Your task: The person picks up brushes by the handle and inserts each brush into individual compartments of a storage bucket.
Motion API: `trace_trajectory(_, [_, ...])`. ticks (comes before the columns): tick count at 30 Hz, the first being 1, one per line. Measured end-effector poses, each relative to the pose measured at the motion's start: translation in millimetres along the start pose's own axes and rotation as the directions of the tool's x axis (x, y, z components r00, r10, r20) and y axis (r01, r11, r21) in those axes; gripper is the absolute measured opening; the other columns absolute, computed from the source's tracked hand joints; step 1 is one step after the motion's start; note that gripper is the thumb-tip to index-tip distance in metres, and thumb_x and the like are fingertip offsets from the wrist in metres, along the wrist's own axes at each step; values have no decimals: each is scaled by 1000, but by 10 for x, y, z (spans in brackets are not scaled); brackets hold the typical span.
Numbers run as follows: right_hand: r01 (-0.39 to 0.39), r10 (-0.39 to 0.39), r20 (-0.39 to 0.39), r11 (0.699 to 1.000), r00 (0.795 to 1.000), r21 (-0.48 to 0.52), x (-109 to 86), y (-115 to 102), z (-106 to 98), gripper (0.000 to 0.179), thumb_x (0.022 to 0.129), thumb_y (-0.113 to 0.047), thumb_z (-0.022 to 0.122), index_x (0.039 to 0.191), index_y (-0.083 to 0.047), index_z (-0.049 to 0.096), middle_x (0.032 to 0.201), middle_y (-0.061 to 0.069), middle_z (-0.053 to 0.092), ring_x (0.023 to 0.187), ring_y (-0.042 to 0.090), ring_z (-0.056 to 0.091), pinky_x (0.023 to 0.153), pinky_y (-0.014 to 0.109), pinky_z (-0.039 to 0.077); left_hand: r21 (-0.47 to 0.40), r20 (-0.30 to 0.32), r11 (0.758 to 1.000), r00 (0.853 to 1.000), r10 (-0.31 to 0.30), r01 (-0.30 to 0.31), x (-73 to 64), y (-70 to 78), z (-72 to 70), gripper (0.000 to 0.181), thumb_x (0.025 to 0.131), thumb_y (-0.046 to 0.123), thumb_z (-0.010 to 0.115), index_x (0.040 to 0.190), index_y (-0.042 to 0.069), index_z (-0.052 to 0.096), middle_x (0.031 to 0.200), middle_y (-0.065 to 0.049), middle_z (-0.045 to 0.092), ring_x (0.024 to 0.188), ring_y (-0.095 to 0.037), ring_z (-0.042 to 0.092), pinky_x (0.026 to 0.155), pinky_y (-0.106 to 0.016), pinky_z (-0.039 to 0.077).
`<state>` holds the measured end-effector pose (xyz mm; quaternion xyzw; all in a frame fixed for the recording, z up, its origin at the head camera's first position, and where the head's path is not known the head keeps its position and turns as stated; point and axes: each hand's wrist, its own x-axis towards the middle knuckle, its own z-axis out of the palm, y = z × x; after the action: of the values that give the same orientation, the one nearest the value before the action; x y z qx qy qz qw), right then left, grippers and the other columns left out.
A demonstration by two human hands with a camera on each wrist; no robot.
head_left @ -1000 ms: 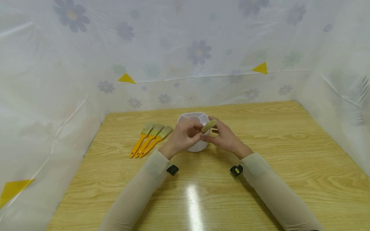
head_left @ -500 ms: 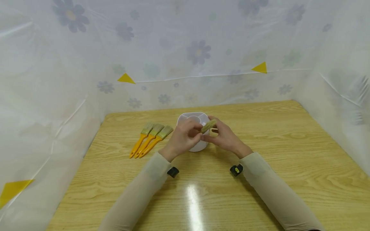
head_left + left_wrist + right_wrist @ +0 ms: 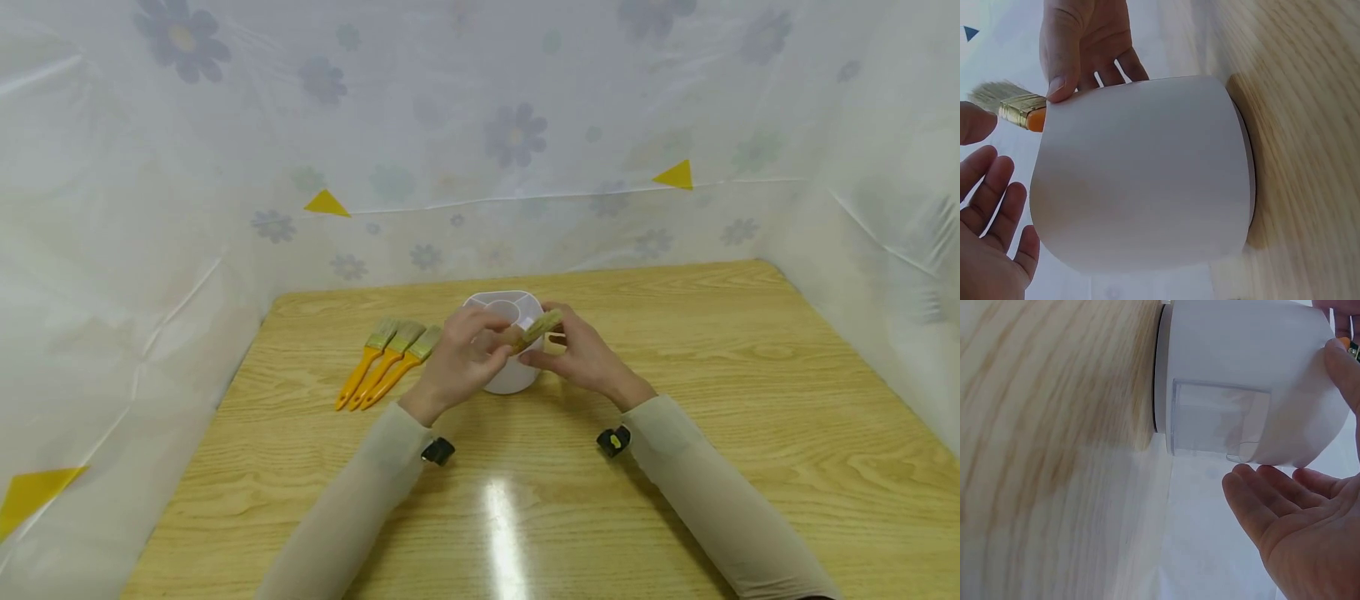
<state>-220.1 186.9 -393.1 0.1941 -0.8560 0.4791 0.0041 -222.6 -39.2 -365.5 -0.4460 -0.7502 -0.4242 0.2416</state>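
The brush [image 3: 542, 327] leaned in the white holder [image 3: 512, 379]; the left hand's [image 3: 465, 354] fingers stood apart, gripping nothing; the right hand's [image 3: 581, 354] clasped the holder; leaning unheld, the brush could slip sideways.

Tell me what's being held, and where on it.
The right hand holds the white holder by its upper side, near the rim; the left hand grips nothing.

Four brushes [image 3: 392, 360] (total); one holder [image 3: 1141, 175]; one table [image 3: 712, 350].

Head view high, facing forward-down; wrist views close, tipped sideways; both share white container [image 3: 1141, 175]
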Motion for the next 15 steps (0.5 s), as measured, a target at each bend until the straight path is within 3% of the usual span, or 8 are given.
trace_trajectory(9, [41,-41,5,999,999,-2,-102,-367,-74,60,84,-19,74,136,-8,47,138,12,43,128,31,42,100,56,38,-2,-46,1000,999,-27,27,-91,-18,-73,22,78,2,74,99,1,67,96,-10,67,91,-22,59,84,-38,46])
trace_trajectory(15, [57,-56,3,998,998,-33,-42,-168,-44,64,81,-33,76,137,-18,49,137,6,44,128,29,41,98,57,39,7,-43,998,997,-59,60,-154,-20,-126,23,78,1,73,100,1,66,97,-11,66,92,-22,57,87,-40,44])
